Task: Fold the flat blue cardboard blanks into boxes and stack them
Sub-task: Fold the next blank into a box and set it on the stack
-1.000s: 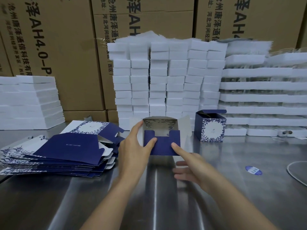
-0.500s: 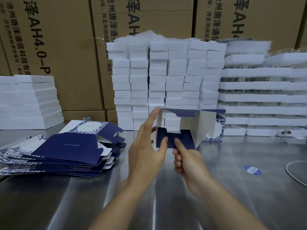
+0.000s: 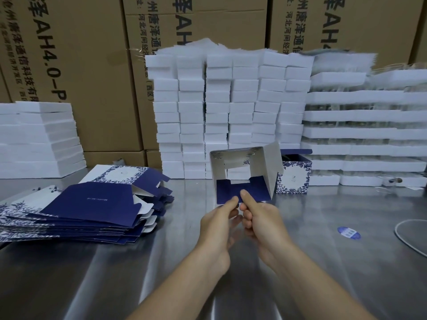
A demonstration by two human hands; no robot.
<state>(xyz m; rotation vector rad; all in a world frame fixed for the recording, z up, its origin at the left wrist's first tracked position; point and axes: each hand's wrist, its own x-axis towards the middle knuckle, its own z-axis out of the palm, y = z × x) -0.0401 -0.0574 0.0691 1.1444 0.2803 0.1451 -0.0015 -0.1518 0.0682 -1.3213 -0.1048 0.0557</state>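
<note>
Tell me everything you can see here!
half-folded box: one, blue and white, middle, in both hands
finished box: one, blue and white, just behind on the right
flat blanks: one pile, blue and white, table's left
foam stacks: many, white, along the back
cartons: several, brown, behind everything
sticker: one, blue, table's right
cable: one, pale, right edge
table: one, shiny grey, underneath
left hand: one, pinches the half-folded box's blue flap
right hand: one, pinches the same flap

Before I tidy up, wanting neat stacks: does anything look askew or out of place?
The pile of flat blue blanks at the left is fanned out, edges not lined up. A blue oval sticker sits alone on the steel table to the right. Nothing looks spilled or torn.
</note>
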